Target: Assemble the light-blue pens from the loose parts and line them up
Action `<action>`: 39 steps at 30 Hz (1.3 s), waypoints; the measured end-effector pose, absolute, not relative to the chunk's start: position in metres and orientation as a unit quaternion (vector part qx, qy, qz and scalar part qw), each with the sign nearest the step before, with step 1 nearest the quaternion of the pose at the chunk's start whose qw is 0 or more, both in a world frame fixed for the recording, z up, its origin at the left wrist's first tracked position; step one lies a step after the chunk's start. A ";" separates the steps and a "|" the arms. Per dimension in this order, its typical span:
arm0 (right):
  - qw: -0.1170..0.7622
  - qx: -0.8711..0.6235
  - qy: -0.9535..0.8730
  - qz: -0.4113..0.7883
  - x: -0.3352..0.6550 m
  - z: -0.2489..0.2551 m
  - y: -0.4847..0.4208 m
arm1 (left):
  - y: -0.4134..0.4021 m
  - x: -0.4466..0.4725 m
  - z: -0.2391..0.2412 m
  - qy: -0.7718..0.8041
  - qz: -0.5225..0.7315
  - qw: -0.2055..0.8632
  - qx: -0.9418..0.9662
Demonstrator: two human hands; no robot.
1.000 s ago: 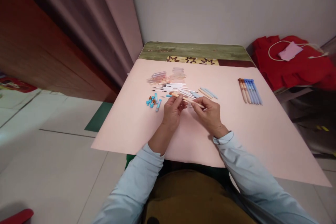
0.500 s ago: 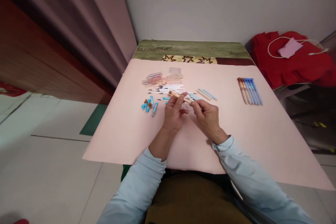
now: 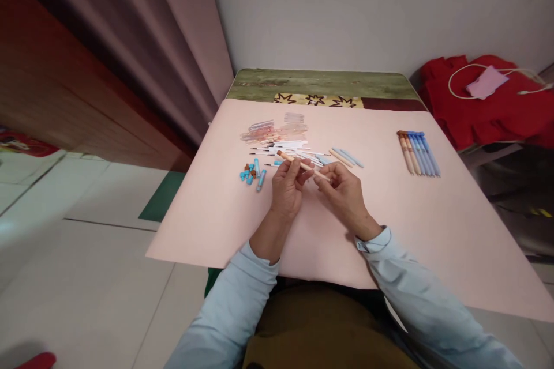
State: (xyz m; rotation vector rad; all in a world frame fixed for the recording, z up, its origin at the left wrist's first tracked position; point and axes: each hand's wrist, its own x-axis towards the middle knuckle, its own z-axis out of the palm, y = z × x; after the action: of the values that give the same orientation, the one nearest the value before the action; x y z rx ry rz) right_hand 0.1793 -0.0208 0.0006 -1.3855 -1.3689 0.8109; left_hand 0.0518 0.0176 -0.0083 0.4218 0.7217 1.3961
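A beige pen [image 3: 309, 168] with a brown top slants between my two hands above the table. My left hand [image 3: 287, 187] is closed around its middle, and the brown end points up to the left. At the pen's lower right end, the fingers of my right hand [image 3: 344, 190] pinch the tip. Behind my hands lies a loose pile of white pen refills [image 3: 289, 146] with dark tips. Light blue and beige pen barrels [image 3: 347, 157] rest just beyond my right hand. Small blue and brown caps [image 3: 248, 174] are heaped left of my left hand, beside blue printed tubes [image 3: 261, 180].
A row of finished-looking beige and blue pens [image 3: 418, 153] lies at the right. Clear and pinkish thin pieces [image 3: 264, 132] sit behind the refills. Pink paper [image 3: 208, 202] covers most of the table. Red cloth [image 3: 450, 104] with a white cable is beyond the right edge.
My right hand has drawn slightly away from my left, so more of the pen's lower end shows between them. The whole view has shifted a little.
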 end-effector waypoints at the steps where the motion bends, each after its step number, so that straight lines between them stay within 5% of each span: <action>1: 0.498 -0.569 -0.558 0.342 0.179 0.001 -0.022 | 0.017 0.052 -0.008 0.322 0.620 0.689 0.192; 32: 0.475 -0.570 -0.568 0.356 0.183 0.006 -0.026 | 0.014 0.049 -0.014 0.322 0.591 0.681 0.290; 39: 0.419 -0.471 -0.431 0.645 0.188 0.008 -0.023 | 0.012 0.047 -0.011 0.326 0.551 0.701 0.313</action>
State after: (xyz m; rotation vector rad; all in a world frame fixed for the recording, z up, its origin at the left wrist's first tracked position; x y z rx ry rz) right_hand 0.1877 -0.0234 0.0079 -1.1801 -1.0808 1.6182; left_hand 0.0472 0.0121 -0.0112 0.6964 0.7269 1.2274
